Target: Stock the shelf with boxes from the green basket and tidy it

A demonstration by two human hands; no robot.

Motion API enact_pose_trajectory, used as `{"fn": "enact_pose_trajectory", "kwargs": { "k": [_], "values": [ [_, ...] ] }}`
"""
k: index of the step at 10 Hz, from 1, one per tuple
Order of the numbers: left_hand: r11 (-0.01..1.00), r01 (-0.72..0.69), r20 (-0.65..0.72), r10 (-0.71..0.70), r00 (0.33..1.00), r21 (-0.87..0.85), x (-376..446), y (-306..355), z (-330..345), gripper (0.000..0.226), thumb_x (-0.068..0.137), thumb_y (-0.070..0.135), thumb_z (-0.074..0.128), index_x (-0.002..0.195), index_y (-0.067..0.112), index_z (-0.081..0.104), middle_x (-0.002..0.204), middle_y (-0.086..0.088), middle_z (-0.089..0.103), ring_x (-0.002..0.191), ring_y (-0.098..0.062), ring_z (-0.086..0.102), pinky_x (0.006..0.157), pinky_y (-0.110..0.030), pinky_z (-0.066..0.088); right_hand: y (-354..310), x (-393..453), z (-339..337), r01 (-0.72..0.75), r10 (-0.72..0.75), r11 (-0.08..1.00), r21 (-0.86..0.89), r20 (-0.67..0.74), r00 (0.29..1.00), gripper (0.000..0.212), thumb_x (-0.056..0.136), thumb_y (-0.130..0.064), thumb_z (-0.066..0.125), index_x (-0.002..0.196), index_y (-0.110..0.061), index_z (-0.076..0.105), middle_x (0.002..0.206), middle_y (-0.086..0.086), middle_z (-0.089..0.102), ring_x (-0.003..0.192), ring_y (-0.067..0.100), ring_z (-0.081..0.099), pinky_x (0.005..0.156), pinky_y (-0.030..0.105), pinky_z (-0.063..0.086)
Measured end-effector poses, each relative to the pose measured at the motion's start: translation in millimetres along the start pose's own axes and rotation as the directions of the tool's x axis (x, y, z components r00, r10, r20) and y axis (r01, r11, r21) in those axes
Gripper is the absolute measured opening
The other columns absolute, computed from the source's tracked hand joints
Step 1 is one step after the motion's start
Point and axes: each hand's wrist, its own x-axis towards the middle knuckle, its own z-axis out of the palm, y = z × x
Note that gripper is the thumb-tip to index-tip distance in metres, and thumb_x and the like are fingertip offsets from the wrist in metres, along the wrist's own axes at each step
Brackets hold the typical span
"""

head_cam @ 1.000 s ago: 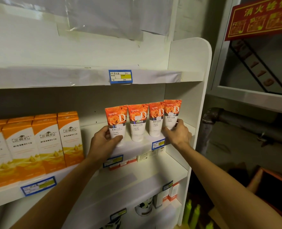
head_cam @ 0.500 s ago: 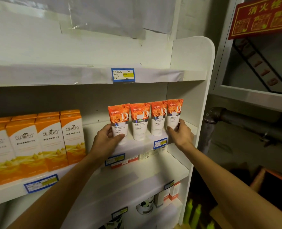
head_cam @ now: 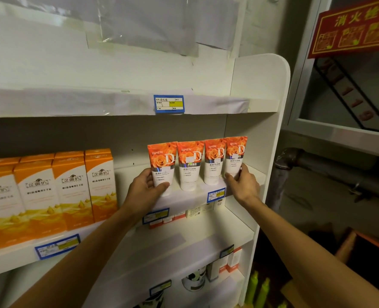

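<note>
Hands grip the end tubes of four.

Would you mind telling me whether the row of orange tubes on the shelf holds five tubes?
No, the row holds four orange tubes, with the left hand gripping the leftmost and the right hand gripping the rightmost.

Cut off at the left edge: the orange boxes. Too blurry to read: the price tag on the shelf's front edge. Half hidden under the lower shelf: a black-and-white tin.
</note>
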Motion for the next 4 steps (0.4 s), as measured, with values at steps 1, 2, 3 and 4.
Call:
{"fn": "enact_pose_trajectory", "kwargs": {
  "k": [1,2,3,4],
  "values": [
    [1.000,-0.002,-0.005,0.002,1.000,0.011,-0.9,0.0,0.4,0.050,0.090,0.013,0.071,0.136,0.017,0.053,0.133,-0.001,0.064,0.117,-0.017,0.062,0.097,-0.034,0.052,-2.7,-2.6,-0.8,-0.012,0.012,0.999,0.031,0.003,1.000,0.052,0.095,-0.042,0.059,0.140,-0.020,0.042,0.134,0.003,0.061,0.111,0.028,0.066,0.091,0.049,0.056],
    [1.000,0.001,-0.008,-0.001,1.000,0.008,-0.9,-1.2,1.5,0.050,0.090,0.013,0.072,0.136,0.017,0.053,0.134,-0.001,0.063,0.118,-0.018,0.062,0.098,-0.035,0.052,0.6,-3.6,4.7,-0.025,0.025,0.994,0.103,-0.001,1.000,0.049,0.094,-0.037,0.063,0.136,-0.021,0.043,0.132,0.003,0.062,0.110,0.027,0.065,0.088,0.049,0.057],
    [0.999,-0.014,-0.031,0.016,0.999,0.043,-4.5,1.7,2.6,0.050,0.090,0.015,0.072,0.136,0.018,0.051,0.135,-0.001,0.063,0.116,-0.017,0.062,0.094,-0.031,0.050,-3.0,-17.7,9.5,-0.023,0.031,0.992,0.126,-0.061,0.998,0.045,0.092,-0.035,0.063,0.130,-0.024,0.042,0.129,0.004,0.060,0.114,0.027,0.061,0.092,0.054,0.055],
    [0.995,-0.062,-0.107,0.070,0.992,0.078,-10.3,11.2,5.5,0.060,0.089,0.024,0.074,0.141,0.020,0.043,0.138,0.000,0.059,0.117,-0.015,0.059,0.097,-0.034,0.049,-3.6,-30.9,13.7,-0.043,0.055,0.996,0.077,-0.171,0.984,0.054,0.097,-0.037,0.055,0.143,-0.016,0.036,0.141,0.008,0.050,0.129,0.030,0.048,0.106,0.052,0.045]
  ]
}}
